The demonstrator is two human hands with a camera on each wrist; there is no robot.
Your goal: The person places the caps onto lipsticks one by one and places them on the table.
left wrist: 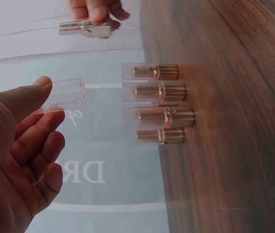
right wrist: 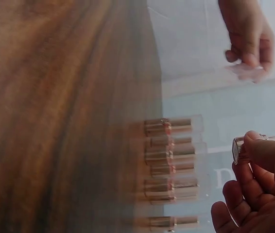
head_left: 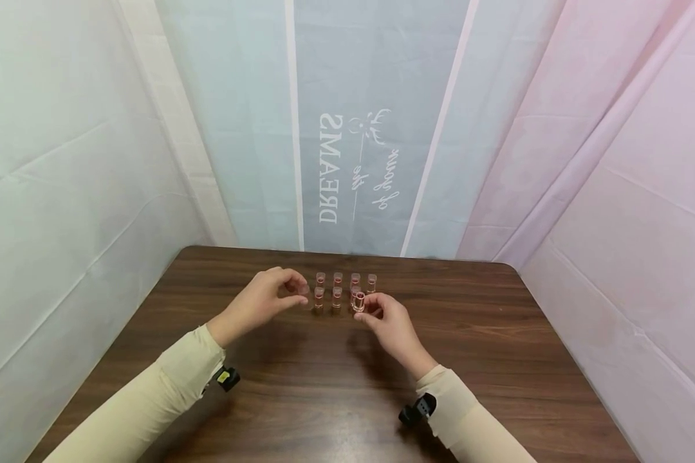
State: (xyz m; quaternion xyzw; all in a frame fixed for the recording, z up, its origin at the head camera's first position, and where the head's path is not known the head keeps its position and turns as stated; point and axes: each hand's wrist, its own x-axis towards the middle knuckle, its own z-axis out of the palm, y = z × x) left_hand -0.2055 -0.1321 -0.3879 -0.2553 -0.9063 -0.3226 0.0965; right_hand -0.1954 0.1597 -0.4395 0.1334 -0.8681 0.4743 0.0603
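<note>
My left hand (head_left: 259, 301) pinches a clear lipstick cap (left wrist: 68, 97) between thumb and fingers; small lettering shows on its side. A gold lipstick tube (head_left: 358, 303) without its clear cap is held in my right hand (head_left: 395, 326), raised in front of the group. Between the hands, several capped lipsticks (left wrist: 162, 117) stand upright on the table in two short rows. The left wrist view shows their gold bodies under clear caps. In the right wrist view, the fingers hide part of the held tube (right wrist: 239, 149).
The dark wooden table (head_left: 324, 399) has its far edge just behind the lipsticks. Beyond it hangs a pale blue curtain (head_left: 243, 128) with white lettering. White cloth walls (head_left: 64, 193) close in the left and right sides.
</note>
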